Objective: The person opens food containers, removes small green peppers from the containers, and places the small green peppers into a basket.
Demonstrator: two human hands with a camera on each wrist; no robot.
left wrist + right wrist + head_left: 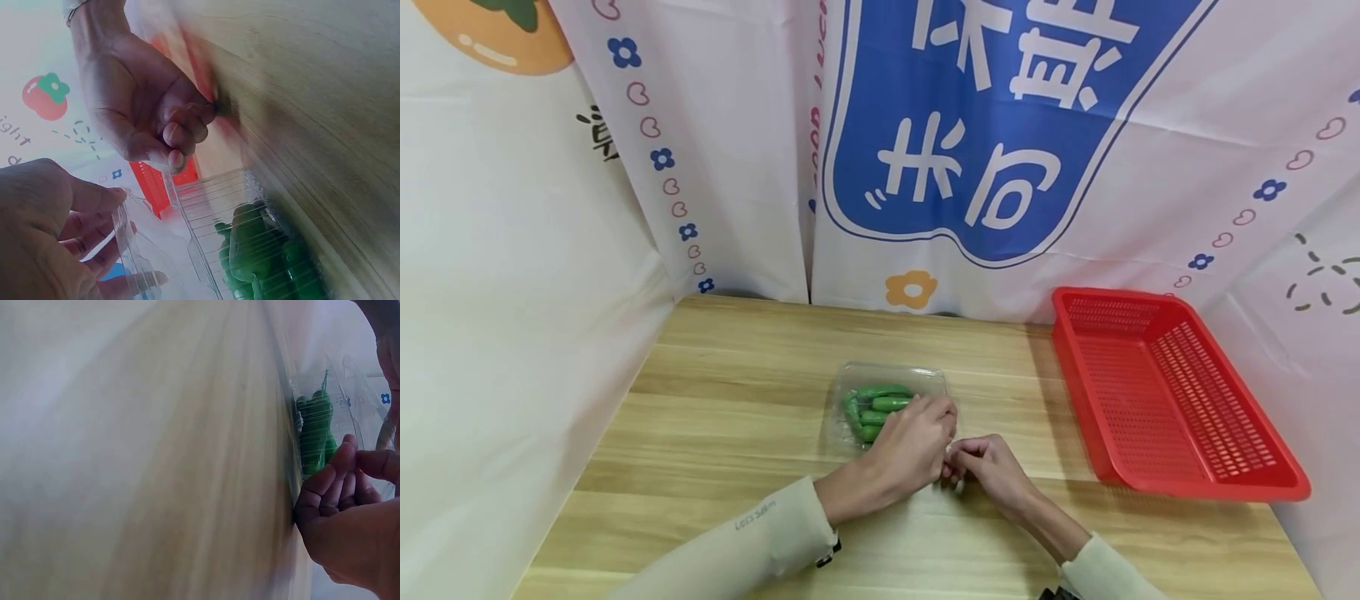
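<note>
A clear plastic box (925,379) stands on the table with several long green peppers (874,417) in it. My left hand (912,446) is over the box's near right side. In the left wrist view, its thumb and fingers pinch the edge of the clear lid (132,250), raised at an angle from the box. Lower and to the right, my right hand (996,475) pinches the box's rim at the near corner between thumb and index finger, its other fingers curled. Ridged walls of the box show the peppers (317,428) through them in the right wrist view.
A red plastic basket (1097,400) with slotted sides stands at the table's right. The wooden table (715,417) is bounded by printed white cloths (737,167) at the back and on both sides.
</note>
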